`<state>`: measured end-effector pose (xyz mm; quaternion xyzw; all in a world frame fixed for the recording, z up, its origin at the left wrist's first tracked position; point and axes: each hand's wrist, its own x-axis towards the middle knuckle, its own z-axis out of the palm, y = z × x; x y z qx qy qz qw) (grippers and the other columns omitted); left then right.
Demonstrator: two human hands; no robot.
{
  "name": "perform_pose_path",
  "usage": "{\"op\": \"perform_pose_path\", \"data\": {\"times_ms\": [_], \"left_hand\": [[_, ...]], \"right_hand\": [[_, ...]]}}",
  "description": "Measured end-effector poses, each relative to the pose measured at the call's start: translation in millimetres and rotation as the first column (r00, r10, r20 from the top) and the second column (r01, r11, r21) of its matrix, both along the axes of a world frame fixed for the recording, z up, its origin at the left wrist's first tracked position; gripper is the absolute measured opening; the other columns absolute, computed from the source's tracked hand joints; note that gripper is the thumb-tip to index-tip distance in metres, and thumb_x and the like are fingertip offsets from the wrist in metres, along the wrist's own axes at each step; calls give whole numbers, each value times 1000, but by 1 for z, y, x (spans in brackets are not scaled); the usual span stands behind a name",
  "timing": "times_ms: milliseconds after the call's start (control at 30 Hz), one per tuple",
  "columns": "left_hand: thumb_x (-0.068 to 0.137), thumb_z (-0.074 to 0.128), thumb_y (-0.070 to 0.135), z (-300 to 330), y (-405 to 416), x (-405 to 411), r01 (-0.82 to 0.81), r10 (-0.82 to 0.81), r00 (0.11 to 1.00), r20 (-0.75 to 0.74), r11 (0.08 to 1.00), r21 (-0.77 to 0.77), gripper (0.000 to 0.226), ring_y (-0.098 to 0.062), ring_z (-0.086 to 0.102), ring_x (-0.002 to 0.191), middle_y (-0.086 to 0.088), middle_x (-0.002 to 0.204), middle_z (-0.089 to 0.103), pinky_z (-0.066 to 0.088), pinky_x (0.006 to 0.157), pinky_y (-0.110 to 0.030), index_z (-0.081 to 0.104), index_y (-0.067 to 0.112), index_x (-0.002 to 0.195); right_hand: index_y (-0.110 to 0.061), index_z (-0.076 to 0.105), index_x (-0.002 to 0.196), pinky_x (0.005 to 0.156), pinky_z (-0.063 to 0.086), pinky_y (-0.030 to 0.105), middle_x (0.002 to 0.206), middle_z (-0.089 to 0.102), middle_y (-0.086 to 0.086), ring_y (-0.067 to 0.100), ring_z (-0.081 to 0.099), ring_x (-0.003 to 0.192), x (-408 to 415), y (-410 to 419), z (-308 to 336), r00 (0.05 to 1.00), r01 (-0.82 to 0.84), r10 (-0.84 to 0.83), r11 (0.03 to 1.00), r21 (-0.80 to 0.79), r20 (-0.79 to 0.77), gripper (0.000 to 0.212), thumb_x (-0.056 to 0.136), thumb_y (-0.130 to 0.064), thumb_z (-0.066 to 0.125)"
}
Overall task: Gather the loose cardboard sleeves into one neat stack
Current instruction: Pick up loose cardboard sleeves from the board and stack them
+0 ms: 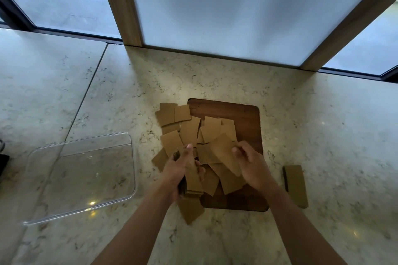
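Several brown cardboard sleeves [189, 131] lie scattered over the left part of a dark wooden board [243, 114] and the marble counter beside it. My left hand [179, 168] grips a small stack of sleeves [193, 182] held on edge at the board's near left corner. My right hand [251, 162] pinches a single sleeve [225, 153] lifted above the pile. One more sleeve [190, 208] lies on the counter just below the held stack. A separate neat stack of sleeves [296, 185] rests on the counter to the right of the board.
A clear plastic tray [81, 178] sits on the counter to the left. Frosted panels with wooden posts [120, 4] rise behind the counter. A dark object [3, 161] shows at the far left edge.
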<state>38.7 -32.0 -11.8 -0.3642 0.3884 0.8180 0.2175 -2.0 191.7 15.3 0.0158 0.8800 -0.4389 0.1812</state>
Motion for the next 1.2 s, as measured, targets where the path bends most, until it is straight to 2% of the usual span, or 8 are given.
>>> {"op": "perform_pose_path", "data": {"times_ms": [167,267,433,500,667,833,1000,1200], "left_hand": [[82,59,79,9,-8,0,553,-566,820,-81,821,-142,62,-22,81,88,-13,117,78,63,70,-30,78,29,115],[78,77,69,12,-11,7,737,-735,663,-141,674,-43,60,-18,81,88,-1,102,84,64,73,-28,73,26,119],[87,72,-3,-4,-17,20,445,-391,882,-261,874,194,48,-38,75,88,-29,112,73,64,78,-48,64,3,133],[81,67,-13,-8,-16,21,318,-250,927,-280,919,234,64,-40,69,87,-29,109,69,62,78,-51,58,4,142],[75,83,-1,-3,-17,15,63,-8,973,-230,970,234,68,-34,68,84,-21,103,69,62,69,-51,62,25,134],[81,85,16,-3,-14,11,-36,61,986,-155,987,158,29,-34,73,84,-19,100,70,62,68,-51,69,21,105],[63,97,37,-2,8,4,19,-32,987,-158,996,-84,73,-31,78,84,-11,99,79,65,72,-46,66,24,127],[87,78,7,-13,8,5,31,-27,999,26,981,-192,51,-40,74,103,-22,119,74,65,70,-47,60,16,133]], "right_hand": [[-33,72,110,70,44,16,94,67,-19,-5,63,85,-2,-9,21,751,-653,622,751,104,222,25,90,-48,67],[-37,66,107,72,40,13,91,60,-25,-12,56,89,1,-28,16,760,-643,650,752,146,6,27,83,-46,74],[-46,52,119,84,50,14,114,54,-23,-5,54,105,2,-50,-12,984,-99,90,994,-48,-156,40,85,-54,72],[-32,55,129,95,51,28,121,51,-8,10,53,113,-3,-49,-25,977,181,-165,977,115,-133,53,87,-61,67],[-36,52,134,105,37,43,132,36,3,27,36,120,0,-33,-44,996,-22,66,825,565,-57,69,75,-60,79],[-24,63,112,77,47,28,108,61,-4,16,58,98,2,-8,-39,981,192,-185,927,321,-52,33,87,-42,75],[-30,68,100,60,48,22,95,73,-7,10,70,87,20,-32,-17,862,469,-409,868,-164,300,27,103,-48,48],[-23,68,84,63,46,24,77,65,-6,11,66,73,-3,-43,-26,971,183,-201,973,140,130,40,105,-47,44]]}}
